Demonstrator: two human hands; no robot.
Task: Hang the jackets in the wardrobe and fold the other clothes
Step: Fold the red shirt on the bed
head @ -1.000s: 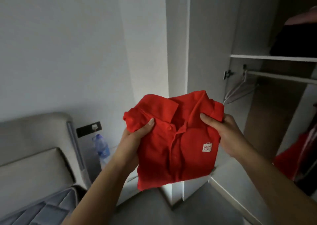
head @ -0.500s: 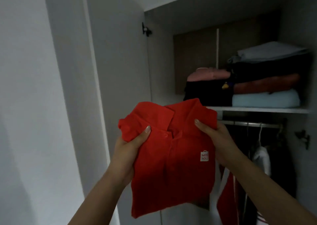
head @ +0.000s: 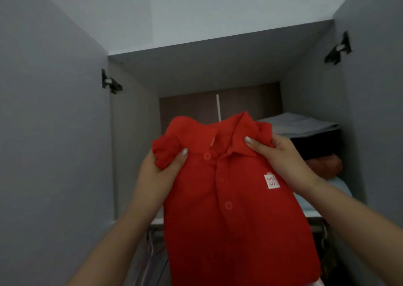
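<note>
A folded red polo shirt [head: 235, 216] with a small white chest label hangs in front of me, raised before the open wardrobe's upper compartment [head: 218, 67]. My left hand [head: 159, 176] grips its left shoulder, thumb on the front. My right hand [head: 285, 163] grips the right shoulder beside the collar. The shirt's lower part hangs free and hides the left half of the shelf behind it.
A stack of folded clothes [head: 309, 146], grey on top, then dark, rust and pale blue, lies on the shelf at the right. The wardrobe doors [head: 54, 133] stand open on both sides. Below the shelf, hangers and a rail [head: 316, 226] show partly.
My view has swung right and tilted up, from the room to the wardrobe's top compartment. Both hands have lifted the shirt higher and closer to the shelf, keeping the same hold.
</note>
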